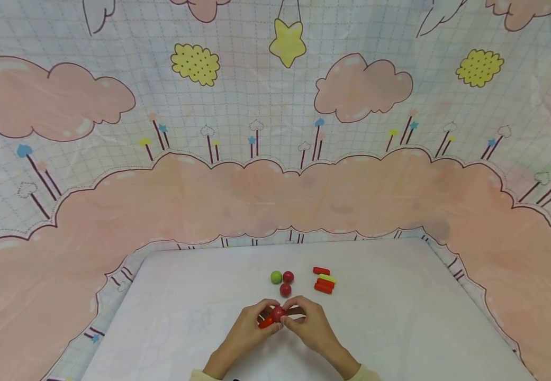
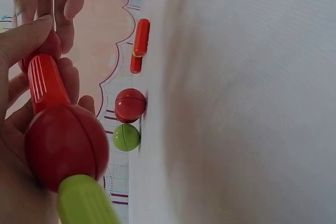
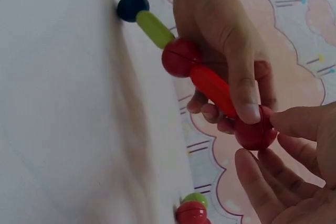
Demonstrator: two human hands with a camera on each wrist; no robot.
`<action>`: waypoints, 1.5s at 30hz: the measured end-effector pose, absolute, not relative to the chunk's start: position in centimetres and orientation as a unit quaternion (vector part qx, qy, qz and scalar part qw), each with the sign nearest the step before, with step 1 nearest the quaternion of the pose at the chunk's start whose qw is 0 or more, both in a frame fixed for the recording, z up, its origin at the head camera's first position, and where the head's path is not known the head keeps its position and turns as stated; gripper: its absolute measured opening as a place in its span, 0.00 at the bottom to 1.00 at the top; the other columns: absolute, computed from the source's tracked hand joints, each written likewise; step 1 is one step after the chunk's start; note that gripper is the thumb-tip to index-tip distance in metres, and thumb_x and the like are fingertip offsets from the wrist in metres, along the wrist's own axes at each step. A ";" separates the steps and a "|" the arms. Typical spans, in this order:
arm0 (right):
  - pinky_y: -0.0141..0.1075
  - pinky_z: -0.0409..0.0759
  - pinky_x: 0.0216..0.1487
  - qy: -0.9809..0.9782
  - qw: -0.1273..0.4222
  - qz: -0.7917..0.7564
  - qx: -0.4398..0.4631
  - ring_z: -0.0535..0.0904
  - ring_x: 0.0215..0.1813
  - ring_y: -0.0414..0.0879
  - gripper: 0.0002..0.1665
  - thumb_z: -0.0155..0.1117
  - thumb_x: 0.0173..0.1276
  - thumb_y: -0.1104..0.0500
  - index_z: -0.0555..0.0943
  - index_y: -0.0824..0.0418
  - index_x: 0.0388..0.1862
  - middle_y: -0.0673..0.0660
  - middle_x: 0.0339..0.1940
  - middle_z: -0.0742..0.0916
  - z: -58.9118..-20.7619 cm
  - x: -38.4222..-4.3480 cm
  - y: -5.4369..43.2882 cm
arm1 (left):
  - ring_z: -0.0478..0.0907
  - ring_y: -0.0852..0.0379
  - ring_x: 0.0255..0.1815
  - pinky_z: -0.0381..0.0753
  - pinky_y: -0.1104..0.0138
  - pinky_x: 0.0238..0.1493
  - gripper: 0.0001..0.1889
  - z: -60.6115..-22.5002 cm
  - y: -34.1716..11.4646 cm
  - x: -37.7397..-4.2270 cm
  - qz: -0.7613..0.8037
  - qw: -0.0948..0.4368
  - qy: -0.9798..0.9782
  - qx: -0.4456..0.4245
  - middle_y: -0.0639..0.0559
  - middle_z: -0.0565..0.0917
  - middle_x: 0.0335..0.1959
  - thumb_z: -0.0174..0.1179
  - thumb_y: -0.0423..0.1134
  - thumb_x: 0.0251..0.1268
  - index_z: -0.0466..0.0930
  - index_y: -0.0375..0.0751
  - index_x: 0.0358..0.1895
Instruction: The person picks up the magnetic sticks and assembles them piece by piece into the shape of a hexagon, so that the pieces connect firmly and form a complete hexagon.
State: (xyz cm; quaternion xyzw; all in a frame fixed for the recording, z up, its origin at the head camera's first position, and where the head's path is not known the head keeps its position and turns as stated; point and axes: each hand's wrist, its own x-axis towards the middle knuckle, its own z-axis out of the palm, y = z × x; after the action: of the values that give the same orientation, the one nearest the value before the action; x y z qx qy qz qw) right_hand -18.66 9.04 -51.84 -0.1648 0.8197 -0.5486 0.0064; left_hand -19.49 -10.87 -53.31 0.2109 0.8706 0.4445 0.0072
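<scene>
The left hand [image 1: 248,324] grips the red stick [image 1: 265,322] above the desk [image 1: 180,301], thumb [image 3: 243,95] on the red ball [image 1: 278,314] at its end; the right hand [image 1: 312,324] pinches that ball, best kept straight and pressed evenly.

Looks like a curtained-off tabletop spot; home or studio, can't tell which. White table [image 1: 170,301] w/ cartoon-print curtain [image 1: 280,203] round its far, left & right sides, print incl. pink cloud [image 1: 56,100] far left & yellow star [image 1: 287,43] far ctr.
</scene>
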 end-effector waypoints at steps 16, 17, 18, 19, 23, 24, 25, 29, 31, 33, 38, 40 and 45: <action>0.28 0.81 0.43 0.852 -0.042 -0.501 -0.146 0.84 0.48 0.48 0.13 0.70 0.64 0.57 0.82 0.56 0.46 0.54 0.44 0.87 -50.8 -19.2 11.4 | 0.75 0.68 0.34 0.78 0.73 0.38 0.21 -53.6 -11.0 -19.5 0.432 0.003 0.878 0.203 0.55 0.85 0.38 0.70 0.48 0.58 0.79 0.48 0.54; 0.28 0.81 0.43 0.852 -0.044 -0.502 -0.144 0.84 0.48 0.48 0.13 0.70 0.64 0.58 0.81 0.56 0.46 0.54 0.44 0.87 -50.8 -19.3 11.6 | 0.75 0.67 0.34 0.78 0.73 0.38 0.21 -53.6 -11.0 -19.6 0.433 0.006 0.879 0.202 0.55 0.85 0.39 0.70 0.48 0.58 0.79 0.48 0.54; 0.28 0.81 0.43 0.852 -0.045 -0.503 -0.140 0.84 0.48 0.48 0.13 0.70 0.63 0.59 0.81 0.56 0.46 0.53 0.44 0.87 -50.8 -19.4 11.8 | 0.75 0.67 0.35 0.78 0.74 0.38 0.22 -53.6 -11.0 -19.6 0.433 0.009 0.878 0.201 0.55 0.85 0.39 0.70 0.48 0.59 0.79 0.47 0.55; 0.28 0.81 0.43 0.853 -0.045 -0.502 -0.135 0.84 0.48 0.48 0.12 0.70 0.63 0.59 0.81 0.56 0.46 0.53 0.43 0.87 -50.8 -19.4 12.0 | 0.76 0.66 0.36 0.78 0.74 0.38 0.22 -53.6 -11.0 -19.6 0.434 0.012 0.879 0.200 0.55 0.86 0.40 0.70 0.47 0.59 0.78 0.46 0.55; 0.27 0.80 0.43 0.857 -0.050 -0.501 -0.112 0.84 0.48 0.48 0.12 0.71 0.62 0.61 0.81 0.55 0.45 0.55 0.43 0.87 -50.9 -19.9 12.9 | 0.76 0.64 0.38 0.78 0.74 0.39 0.23 -53.5 -11.0 -19.6 0.437 0.019 0.877 0.197 0.54 0.85 0.41 0.70 0.47 0.59 0.78 0.45 0.56; 0.27 0.80 0.43 0.858 -0.052 -0.501 -0.105 0.84 0.48 0.48 0.12 0.71 0.62 0.61 0.82 0.55 0.45 0.55 0.43 0.87 -50.9 -20.0 13.1 | 0.76 0.64 0.38 0.77 0.74 0.39 0.23 -53.5 -11.0 -19.6 0.438 0.020 0.877 0.197 0.55 0.85 0.41 0.70 0.47 0.59 0.78 0.45 0.56; 0.27 0.80 0.43 0.858 -0.056 -0.500 -0.099 0.84 0.47 0.48 0.12 0.71 0.62 0.61 0.82 0.55 0.44 0.56 0.43 0.87 -50.9 -20.2 13.3 | 0.76 0.64 0.38 0.78 0.74 0.39 0.23 -53.5 -11.0 -19.6 0.439 0.021 0.877 0.196 0.55 0.85 0.41 0.70 0.47 0.59 0.78 0.45 0.56; 0.28 0.80 0.42 0.857 -0.076 -0.502 -0.082 0.84 0.46 0.46 0.12 0.72 0.61 0.63 0.83 0.56 0.43 0.57 0.42 0.87 -51.3 -20.8 14.2 | 0.75 0.65 0.37 0.77 0.74 0.39 0.23 -53.6 -11.0 -19.6 0.440 0.019 0.876 0.195 0.55 0.85 0.40 0.70 0.47 0.59 0.78 0.46 0.56; 0.29 0.80 0.41 0.858 -0.086 -0.501 -0.079 0.84 0.45 0.47 0.12 0.72 0.60 0.63 0.83 0.57 0.43 0.57 0.42 0.88 -51.5 -21.1 14.6 | 0.75 0.65 0.37 0.77 0.74 0.38 0.22 -53.6 -11.1 -19.6 0.438 0.015 0.877 0.197 0.55 0.85 0.40 0.70 0.47 0.59 0.78 0.47 0.55; 0.30 0.80 0.41 0.861 -0.094 -0.495 -0.075 0.83 0.45 0.47 0.12 0.72 0.60 0.63 0.83 0.57 0.43 0.56 0.42 0.88 -51.8 -21.4 15.0 | 0.74 0.66 0.37 0.77 0.74 0.38 0.22 -53.6 -11.1 -19.6 0.436 0.012 0.878 0.199 0.56 0.85 0.40 0.70 0.47 0.59 0.78 0.47 0.55; 0.30 0.79 0.40 0.869 -0.100 -0.481 -0.057 0.83 0.46 0.47 0.13 0.72 0.60 0.64 0.83 0.57 0.45 0.53 0.43 0.88 -52.6 -22.0 15.7 | 0.74 0.66 0.37 0.76 0.74 0.38 0.23 -53.6 -11.2 -19.6 0.437 0.012 0.876 0.203 0.55 0.85 0.40 0.69 0.48 0.60 0.78 0.45 0.56; 0.30 0.80 0.41 0.871 -0.102 -0.479 -0.050 0.83 0.47 0.48 0.14 0.72 0.60 0.64 0.83 0.57 0.45 0.53 0.44 0.88 -52.9 -22.3 15.9 | 0.74 0.66 0.37 0.76 0.74 0.38 0.23 -53.7 -11.2 -19.7 0.438 0.015 0.875 0.203 0.55 0.85 0.41 0.69 0.49 0.60 0.78 0.45 0.57; 0.31 0.80 0.40 0.869 -0.107 -0.482 -0.039 0.84 0.47 0.51 0.13 0.71 0.60 0.65 0.83 0.56 0.44 0.54 0.45 0.88 -53.6 -22.9 16.4 | 0.74 0.65 0.37 0.76 0.74 0.38 0.22 -53.8 -11.3 -19.7 0.441 0.015 0.874 0.202 0.55 0.85 0.41 0.69 0.48 0.60 0.78 0.46 0.56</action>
State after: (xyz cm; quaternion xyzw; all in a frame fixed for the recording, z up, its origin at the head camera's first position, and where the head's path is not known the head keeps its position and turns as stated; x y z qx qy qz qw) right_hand -22.87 16.39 -53.60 -0.0393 0.8687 -0.4820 -0.1072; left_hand -19.72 -11.31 -53.78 0.2020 0.8744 0.4409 0.0148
